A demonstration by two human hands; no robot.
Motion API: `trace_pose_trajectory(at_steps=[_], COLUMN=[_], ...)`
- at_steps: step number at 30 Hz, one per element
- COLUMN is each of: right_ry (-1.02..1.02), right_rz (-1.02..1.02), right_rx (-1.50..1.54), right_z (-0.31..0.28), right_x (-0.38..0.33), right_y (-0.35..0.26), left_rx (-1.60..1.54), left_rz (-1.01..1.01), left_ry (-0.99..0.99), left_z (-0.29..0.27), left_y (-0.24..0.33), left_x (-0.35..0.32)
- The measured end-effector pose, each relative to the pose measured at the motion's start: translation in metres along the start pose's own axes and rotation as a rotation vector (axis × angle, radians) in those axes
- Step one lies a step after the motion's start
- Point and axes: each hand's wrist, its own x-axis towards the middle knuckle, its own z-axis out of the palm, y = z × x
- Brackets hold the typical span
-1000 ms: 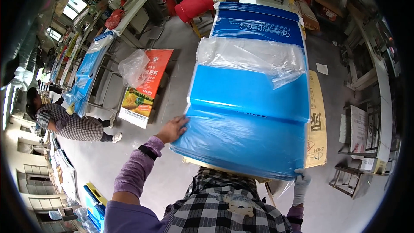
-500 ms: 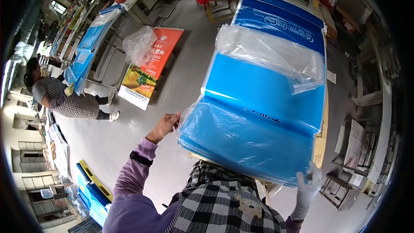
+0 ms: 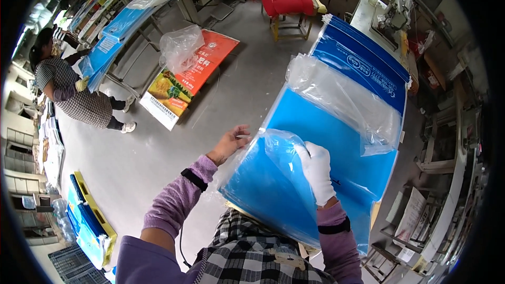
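Observation:
A stack of blue woven-looking sacks (image 3: 321, 121) lies on a table in front of me, with clear plastic film over its near part. My right hand (image 3: 315, 171), in a white glove, is closed on a raised fold of the clear plastic film (image 3: 281, 144) above the sacks. Its fingertips are partly hidden behind the fold. My bare left hand (image 3: 231, 144) is beside the stack's left edge, fingers apart and slightly bent, with nothing visible in it. Crumpled clear plastic (image 3: 347, 100) lies across the middle of the stack, below the dark blue far end.
An orange printed sack (image 3: 202, 63) with clear plastic on it lies on a low support at left. Beyond, a person (image 3: 73, 84) works at another blue stack (image 3: 113, 39). A red-padded stool (image 3: 289, 2) stands at the back; a sewing machine (image 3: 394, 18) at far right.
My right hand has moved from the stack's near right corner to its left middle and lifted a fold of film. The left hand has moved right and up, its fingers now apart.

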Motion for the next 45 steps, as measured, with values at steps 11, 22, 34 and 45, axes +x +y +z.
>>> trace_pose_trajectory(at_steps=[11,22,34,45], right_ry=[0.005,0.033,-0.634,-0.201], right_rz=[-0.042,-0.070,-0.299,0.084], right_rx=[-0.185,-0.102,-0.001,0.200], right_z=[-0.006,-0.010,0.052,-0.011], right_x=[0.006,0.002,-0.087,-0.113], right_y=[0.005,0.006,-0.026,-0.015], left_rx=[-0.323,0.341,1.123,1.099], left_rz=[-0.275,0.454,0.783,1.443], left_ry=[-0.250,0.084,-0.350,-0.386], left_z=[0.030,0.018,-0.025,0.313], left_y=[-0.009,0.006,0.003,0.070], left_x=[0.055,0.033,0.068,0.181])
